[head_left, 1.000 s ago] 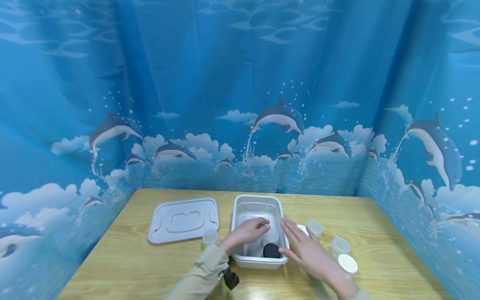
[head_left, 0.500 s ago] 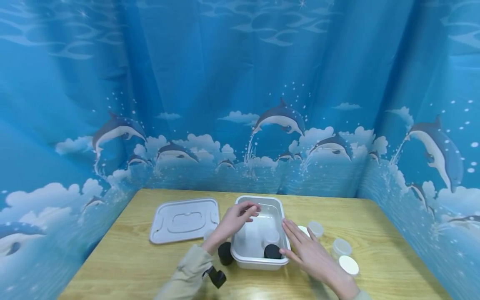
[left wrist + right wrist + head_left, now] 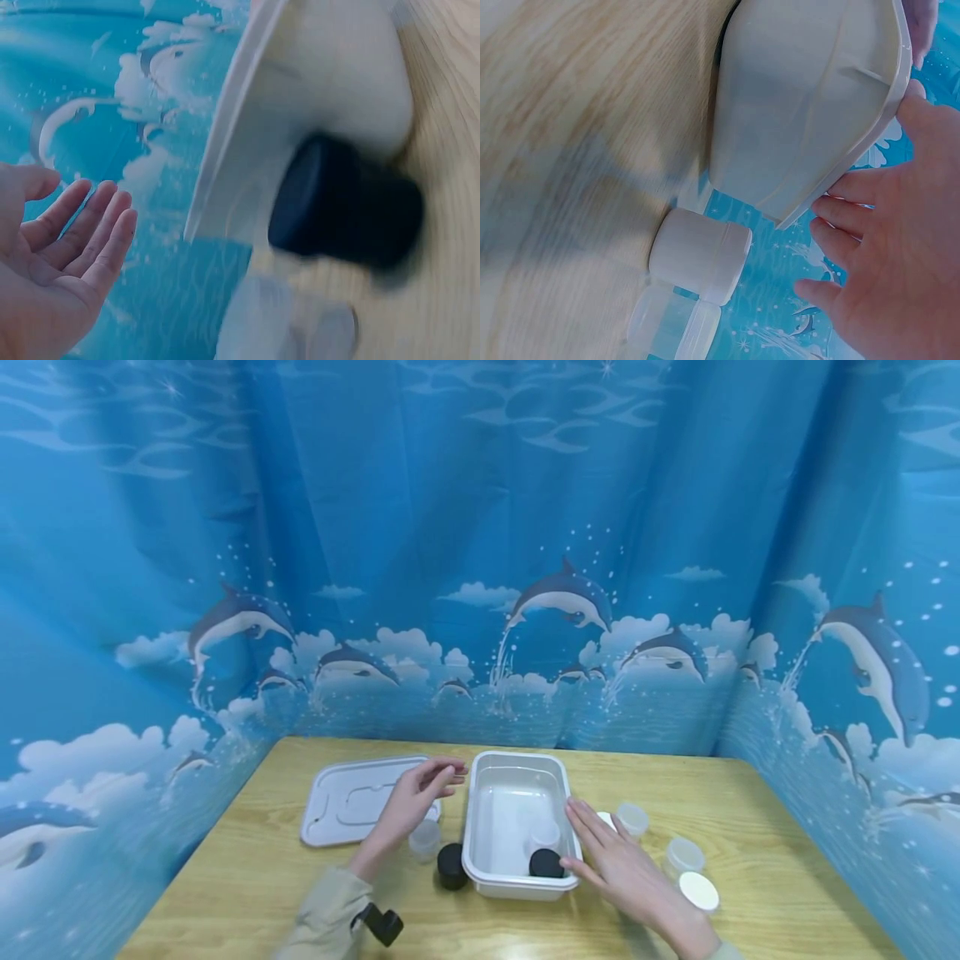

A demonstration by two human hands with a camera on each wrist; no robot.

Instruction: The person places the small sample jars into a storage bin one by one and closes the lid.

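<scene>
The left hand [image 3: 415, 795] holds nothing: its fingers are gently bent, slightly parted, with the thumb well away, above the flat grey lid [image 3: 330, 808]. The right hand [image 3: 621, 867] has its fingers extended, thumb and fingertips touching the right rim of the white rectangular box [image 3: 517, 889], little finger spread. The box stands on the bench [image 3: 300, 893], with a clear jar [image 3: 544, 835] and a black-topped jar [image 3: 546, 863] in its near right corner. A black jar [image 3: 452, 867] stands just left of the box.
</scene>
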